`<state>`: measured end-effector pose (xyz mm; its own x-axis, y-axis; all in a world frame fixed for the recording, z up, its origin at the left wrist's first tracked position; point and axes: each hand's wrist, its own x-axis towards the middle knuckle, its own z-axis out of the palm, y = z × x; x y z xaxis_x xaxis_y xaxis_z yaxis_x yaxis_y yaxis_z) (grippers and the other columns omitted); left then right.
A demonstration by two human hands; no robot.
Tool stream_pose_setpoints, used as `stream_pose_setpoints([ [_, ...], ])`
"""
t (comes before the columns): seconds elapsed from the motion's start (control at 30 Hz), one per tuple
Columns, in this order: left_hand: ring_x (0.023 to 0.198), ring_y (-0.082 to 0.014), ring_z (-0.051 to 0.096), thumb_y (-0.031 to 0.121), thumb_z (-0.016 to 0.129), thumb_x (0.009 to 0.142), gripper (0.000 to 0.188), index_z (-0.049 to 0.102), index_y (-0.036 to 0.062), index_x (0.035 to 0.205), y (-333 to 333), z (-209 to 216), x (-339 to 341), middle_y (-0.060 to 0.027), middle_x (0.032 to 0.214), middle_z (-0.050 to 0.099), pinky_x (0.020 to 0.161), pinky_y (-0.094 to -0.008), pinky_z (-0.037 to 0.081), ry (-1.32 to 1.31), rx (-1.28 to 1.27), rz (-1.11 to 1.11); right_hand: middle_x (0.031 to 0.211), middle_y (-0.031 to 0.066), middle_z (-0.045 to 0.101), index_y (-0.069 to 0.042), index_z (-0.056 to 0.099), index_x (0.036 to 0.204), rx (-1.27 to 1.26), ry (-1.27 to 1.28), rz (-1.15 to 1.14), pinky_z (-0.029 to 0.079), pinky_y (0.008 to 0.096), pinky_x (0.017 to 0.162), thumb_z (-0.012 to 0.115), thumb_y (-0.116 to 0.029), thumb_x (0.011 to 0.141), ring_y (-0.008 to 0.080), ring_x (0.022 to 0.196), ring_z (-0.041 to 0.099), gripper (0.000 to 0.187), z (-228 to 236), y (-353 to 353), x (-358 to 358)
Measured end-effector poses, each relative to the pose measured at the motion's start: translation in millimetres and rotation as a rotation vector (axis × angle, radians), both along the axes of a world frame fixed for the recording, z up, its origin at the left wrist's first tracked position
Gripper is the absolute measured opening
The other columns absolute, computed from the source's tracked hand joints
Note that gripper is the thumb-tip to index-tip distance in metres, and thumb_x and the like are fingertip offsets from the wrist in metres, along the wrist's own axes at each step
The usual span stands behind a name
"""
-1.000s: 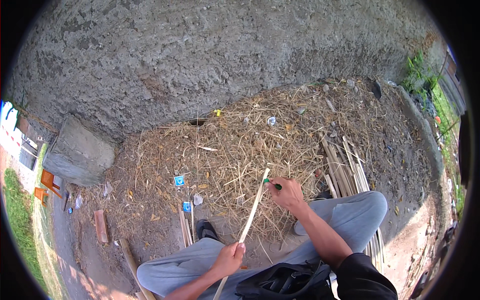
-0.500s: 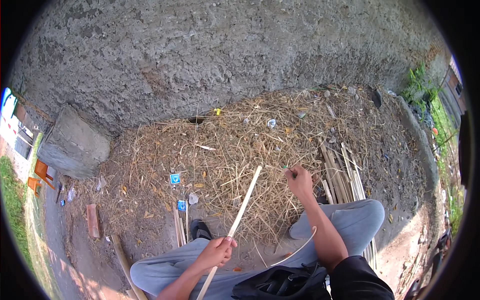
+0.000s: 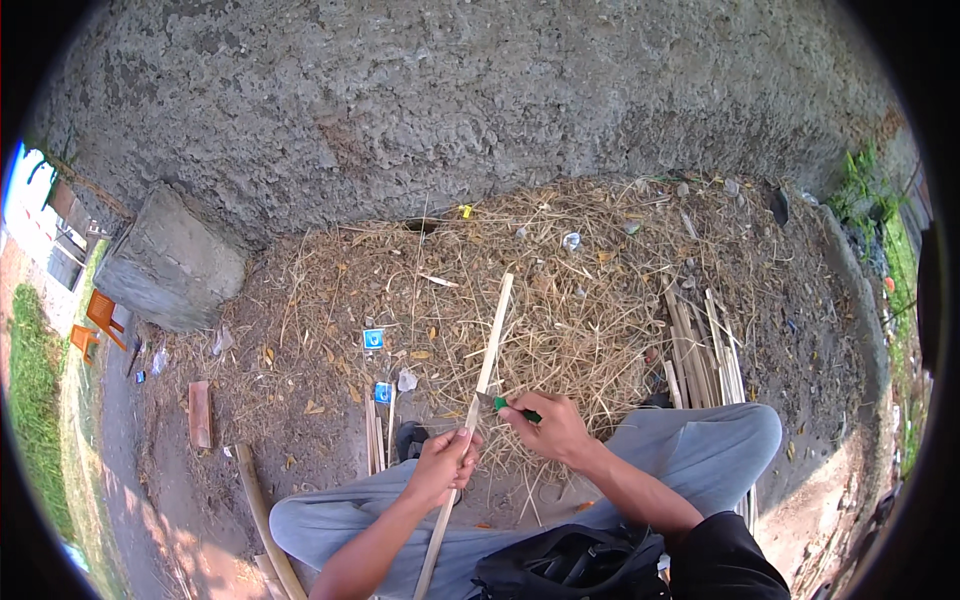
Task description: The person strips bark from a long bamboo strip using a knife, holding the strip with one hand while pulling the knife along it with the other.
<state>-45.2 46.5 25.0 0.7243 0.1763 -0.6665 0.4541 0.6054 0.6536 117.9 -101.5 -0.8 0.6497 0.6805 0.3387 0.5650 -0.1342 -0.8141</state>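
A long pale wooden strip [image 3: 494, 335], likely bamboo, slants up and away from my lap. My left hand [image 3: 445, 467] is closed around its lower middle, with the tail end running down over my leg. In my right hand [image 3: 548, 425] is a small knife with a green handle [image 3: 502, 404]. Its short blade [image 3: 485, 399] meets the strip's right side just above my left fingers. The rest of the handle is partly hidden by my right fingers. Curly shavings [image 3: 560, 340] cover the ground beyond both hands.
Bundled wooden strips [image 3: 700, 350] lie by my right knee, and a few more [image 3: 376, 435] by my left foot. A thick pole [image 3: 262, 520] and a brick [image 3: 200, 414] sit to the left. A rough wall [image 3: 450, 110] rises ahead, beside a concrete block [image 3: 180, 265].
My right hand has moved left and down, bringing the knife against the strip. The left hand still grips the strip, which stands more upright. A curled shaving near my right forearm is gone from view.
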Motion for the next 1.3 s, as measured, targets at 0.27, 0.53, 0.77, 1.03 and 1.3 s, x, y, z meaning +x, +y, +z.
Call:
stream_pose_setpoints([
  [0.27, 0.047, -0.0034, 0.027, 0.028, 0.040, 0.108, 0.028, 0.053, 0.0040, 0.103, -7, 3, 4, 0.0019, 0.067, 0.038, 0.040, -0.0221, 0.020, 0.003, 0.032, 0.014, 0.092, 0.0084, 0.074, -0.006, 0.068, 0.084, -0.080, -0.006, 0.088, 0.055, 0.0398, 0.054, 0.076, -0.022, 0.085, 0.0299, 0.064, 0.070, 0.017, 0, -1, -18],
  [0.53, 0.046, -0.0026, 0.024, 0.029, 0.040, 0.109, 0.027, 0.047, 0.0089, 0.093, -21, 3, -3, 0.0049, 0.064, 0.032, 0.039, -0.0223, 0.016, -0.014, 0.055, -0.001, 0.086, 0.0094, 0.074, -0.008, 0.069, 0.083, -0.055, -0.138, -0.006, 0.052, 0.0389, 0.046, 0.075, -0.025, 0.085, 0.0299, 0.062, 0.069, 0.018, -12, -2, -13],
  [0.77, 0.045, -0.0023, 0.027, 0.028, 0.041, 0.108, 0.026, 0.047, 0.0079, 0.094, -33, 8, -12, 0.0050, 0.065, 0.033, 0.039, -0.0224, 0.018, 0.062, -0.051, -0.089, 0.075, 0.0104, 0.072, -0.007, 0.072, 0.087, -0.171, -0.037, -0.237, 0.052, 0.0417, 0.049, 0.074, -0.029, 0.086, 0.0306, 0.056, 0.067, 0.023, -29, -7, 29],
  [1.03, 0.046, -0.0025, 0.027, 0.027, 0.042, 0.108, 0.026, 0.047, 0.0074, 0.093, -38, 12, -20, 0.0053, 0.065, 0.033, 0.040, -0.0222, 0.019, 0.116, -0.059, -0.137, 0.064, 0.0140, 0.067, -0.006, 0.070, 0.084, -0.176, -0.093, -0.314, 0.050, 0.0430, 0.050, 0.075, -0.028, 0.086, 0.0328, 0.054, 0.066, 0.023, -51, -14, 54],
  [1.3, 0.047, -0.0035, 0.025, 0.029, 0.041, 0.108, 0.026, 0.046, 0.0082, 0.093, -40, 3, -19, 0.0053, 0.064, 0.032, 0.041, -0.0242, 0.018, 0.216, -0.007, -0.188, 0.077, 0.0109, 0.071, -0.011, 0.067, 0.087, -0.390, -0.106, -0.327, 0.052, 0.0498, 0.056, 0.067, -0.033, 0.091, 0.0341, 0.065, 0.069, 0.023, -83, -16, 72],
])
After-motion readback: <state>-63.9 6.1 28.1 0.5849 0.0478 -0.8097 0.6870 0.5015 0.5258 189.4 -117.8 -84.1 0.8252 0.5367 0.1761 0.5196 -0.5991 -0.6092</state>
